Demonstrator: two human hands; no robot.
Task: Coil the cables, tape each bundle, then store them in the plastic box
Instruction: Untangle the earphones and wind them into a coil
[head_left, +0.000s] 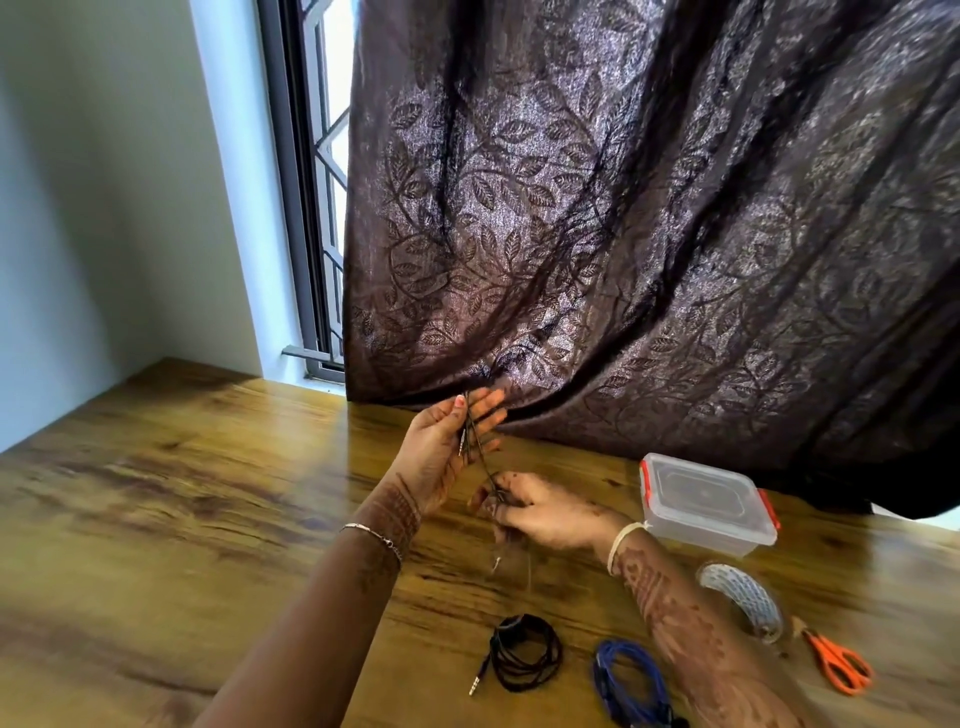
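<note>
- Your left hand (447, 447) is raised above the table (171, 499), palm toward you and fingers spread upward, with the thumb pinning a thin dark cable (480, 457) against the palm.
- A small metal plug (461, 442) of that cable lies along your left palm.
- The cable runs down from your left hand to your right hand (540, 512), which sits lower and just beside it, fingers curled around the strand.
- Below your right hand the cable's loose end (496, 564) dangles toward the table; it is blurred, so you cannot tell whether it touches the wood.
- A coiled black cable (524, 652) lies on the table near you, its jack pointing toward the near edge.
- A coiled blue cable (626, 680) lies just right of the black one, partly under your right forearm.
- The plastic box (709, 501) stands at the right, beyond your right wrist, lid on, with red clips at its sides.
- A tape roll (743, 603) sits near the box, on its near side.
- Orange scissors (836, 662) lie just right of the tape, blades pointing toward it.
- A dark leaf-patterned curtain (649, 208) hangs behind the table.
</note>
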